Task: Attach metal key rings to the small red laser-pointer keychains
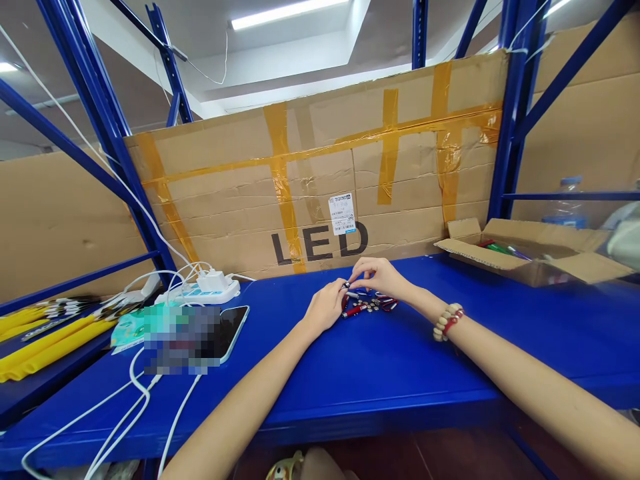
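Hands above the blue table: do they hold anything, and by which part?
Both hands, left hand and right hand, pinch one small dark-tipped part at its ends.

Printed in big black capitals on the cardboard (320, 180): "LED". Stuck just above the last two letters, a small white label (343, 213) with blue heading and barcode, print too small to read. No other legible text.

The blue table (380, 373) carries a small heap of red and silver keyring parts (367, 305) near its middle, a white power strip (203, 291) with cables and a dark phone (231, 330) on the left, and an open cardboard box (530, 252) on the right.
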`<state>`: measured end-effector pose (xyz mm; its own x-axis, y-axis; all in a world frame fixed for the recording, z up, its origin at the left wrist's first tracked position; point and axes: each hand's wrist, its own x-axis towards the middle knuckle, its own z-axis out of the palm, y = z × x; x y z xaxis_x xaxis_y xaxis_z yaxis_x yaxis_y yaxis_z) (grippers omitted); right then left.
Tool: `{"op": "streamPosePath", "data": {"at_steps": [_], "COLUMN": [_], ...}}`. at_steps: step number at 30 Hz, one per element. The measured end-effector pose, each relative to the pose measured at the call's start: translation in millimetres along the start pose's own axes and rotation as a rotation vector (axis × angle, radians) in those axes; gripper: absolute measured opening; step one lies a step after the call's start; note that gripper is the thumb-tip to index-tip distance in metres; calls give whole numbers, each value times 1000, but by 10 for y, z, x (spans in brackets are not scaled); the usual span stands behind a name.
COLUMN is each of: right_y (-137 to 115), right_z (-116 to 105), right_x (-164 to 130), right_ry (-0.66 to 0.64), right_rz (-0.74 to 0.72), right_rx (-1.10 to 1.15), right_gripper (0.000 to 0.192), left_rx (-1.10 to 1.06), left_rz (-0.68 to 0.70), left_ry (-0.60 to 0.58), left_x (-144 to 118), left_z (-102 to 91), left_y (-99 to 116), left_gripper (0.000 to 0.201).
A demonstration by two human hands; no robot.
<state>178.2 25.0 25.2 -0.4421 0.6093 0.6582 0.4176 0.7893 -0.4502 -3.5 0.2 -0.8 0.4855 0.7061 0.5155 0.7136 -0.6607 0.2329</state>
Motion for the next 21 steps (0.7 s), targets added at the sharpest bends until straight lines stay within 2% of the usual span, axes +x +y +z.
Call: {"op": "streamPosePath", "data": {"at_steps": [13, 21], "right_y": [-44, -49], "right_z": [9, 73], "right_x": [-3, -7], "right_ry": [-35, -65], "right_rz": [15, 211], "right_rx": [24, 155], "right_gripper": [27, 30], "left_rx": [-18, -14], "left_rz": [5, 6], "left_ry": [1, -10], "left_x": [1, -6], "left_z": [4, -31], "left_y": [-21, 12], "left_gripper": [21, 22]}}
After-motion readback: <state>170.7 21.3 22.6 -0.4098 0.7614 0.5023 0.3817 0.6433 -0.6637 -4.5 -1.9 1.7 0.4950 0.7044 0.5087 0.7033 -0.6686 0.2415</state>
